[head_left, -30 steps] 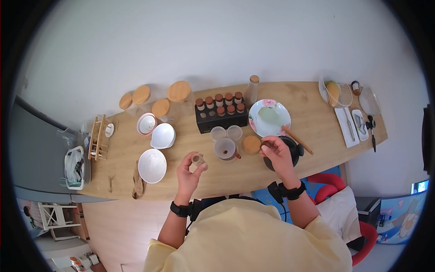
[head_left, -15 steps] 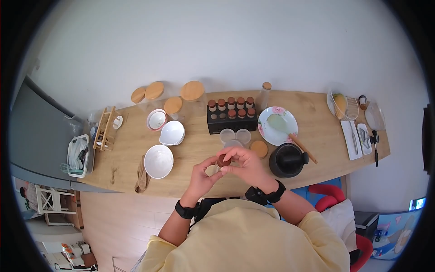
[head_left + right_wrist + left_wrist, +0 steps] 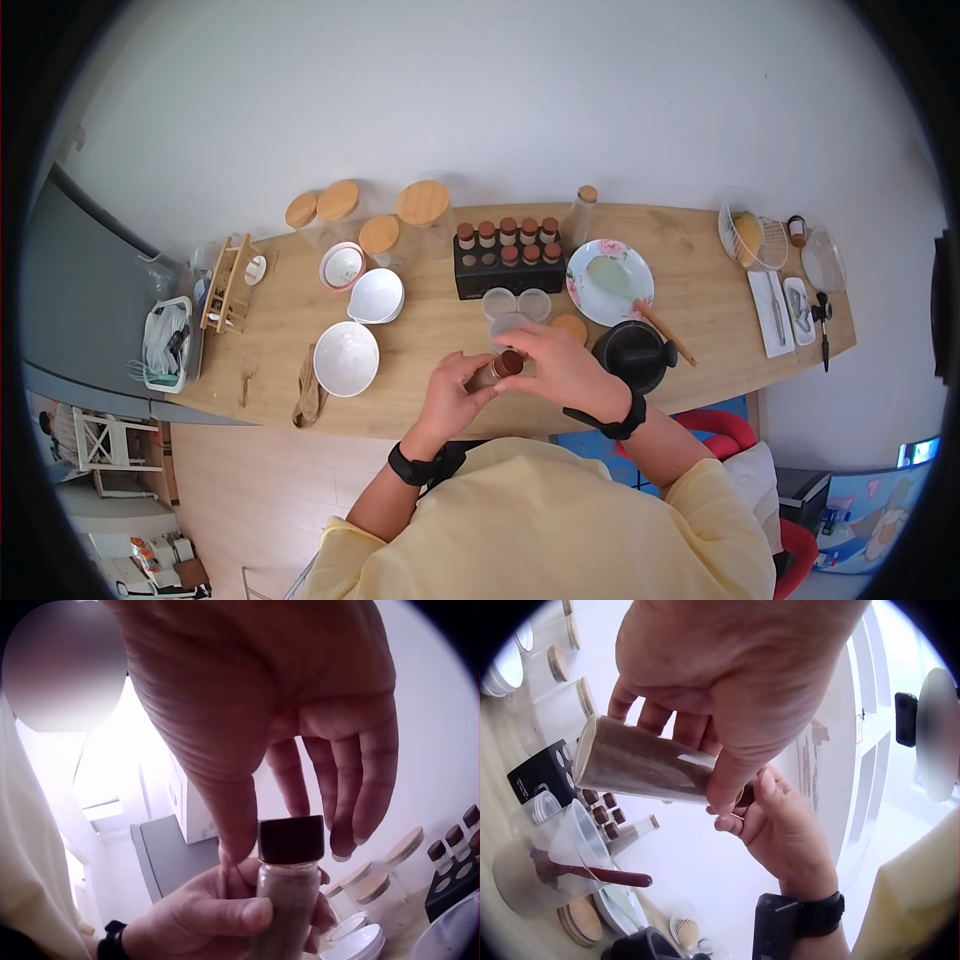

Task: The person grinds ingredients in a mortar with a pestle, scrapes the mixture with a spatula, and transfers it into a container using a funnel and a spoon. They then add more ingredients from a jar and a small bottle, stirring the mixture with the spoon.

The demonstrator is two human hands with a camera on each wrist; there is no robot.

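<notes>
My left hand (image 3: 448, 402) grips a small glass jar (image 3: 641, 761) of brown powder, held tilted in the head view. The jar's dark red-brown cap (image 3: 291, 840) is on its mouth. My right hand (image 3: 575, 378) pinches that cap between thumb and finger, the other fingers hanging loosely beside it in the right wrist view. Just beyond the hands are clear plastic cups (image 3: 500, 302); one larger cup (image 3: 517, 874) holds brown powder and a red-brown spoon (image 3: 611, 876). Behind them, a black rack (image 3: 510, 283) carries several capped jars.
Right of the hands stand a wooden lid (image 3: 570, 327), a black mortar (image 3: 628, 360) and a floral plate (image 3: 587, 300) with a wooden-handled tool. White bowls (image 3: 346, 360) and a brown cloth (image 3: 310, 395) lie left. Wooden-lidded containers (image 3: 424, 203) and a corked bottle (image 3: 580, 215) stand behind.
The hands, apart with jar and cap a second ago, came together at the jar's mouth. Since half a second ago, the capped jar has tilted, its cap leaning rightward.
</notes>
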